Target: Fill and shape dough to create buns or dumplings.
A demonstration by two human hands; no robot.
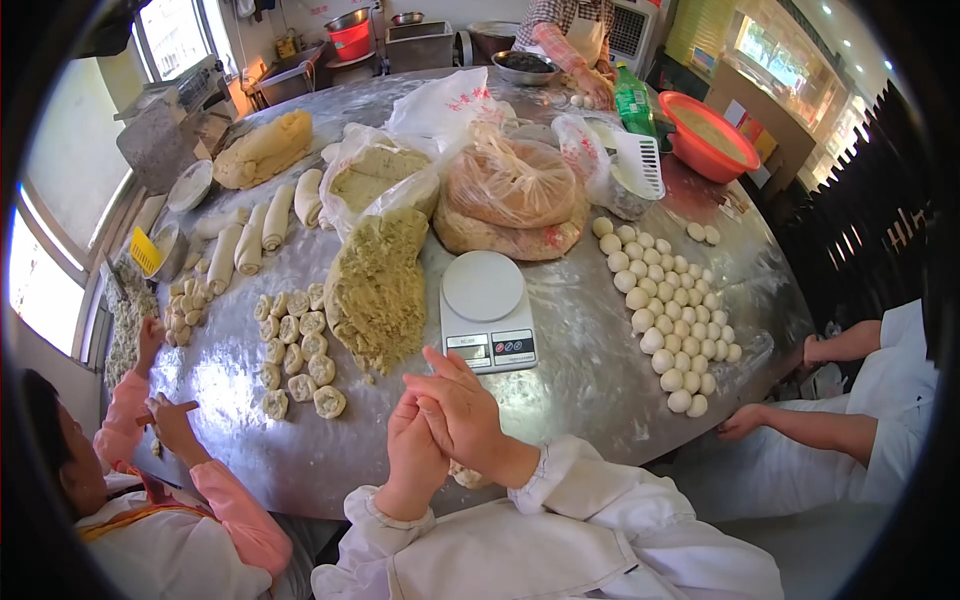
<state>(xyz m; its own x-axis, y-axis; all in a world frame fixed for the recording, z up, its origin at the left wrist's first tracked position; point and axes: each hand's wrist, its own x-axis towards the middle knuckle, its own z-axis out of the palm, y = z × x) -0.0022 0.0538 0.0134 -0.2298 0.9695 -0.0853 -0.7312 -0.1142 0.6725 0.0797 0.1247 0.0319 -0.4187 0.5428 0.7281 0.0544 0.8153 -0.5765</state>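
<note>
My left hand (417,450) and my right hand (466,412) are pressed together above the metal table (570,405), near its front edge. Whatever may lie between the palms is hidden. Beyond my fingertips stands a white digital kitchen scale (489,311) with a bare platform. Left of it rests a mound of crumbly greenish-yellow filling (379,292). Farther left are rows of flattened dough pieces with gathered tops (301,352). Many smooth white dough balls (675,315) cover the right side. Partly hidden under my right wrist is a piece of dough (469,476).
A co-worker (150,517) at the left holds a wooden rolling pin (166,413). Another person (810,442) is at the right edge, a third (574,37) across the table. Bagged filling (514,187), rolled dough (279,217), a green bottle (634,101) and a red basin (709,139) stand farther back.
</note>
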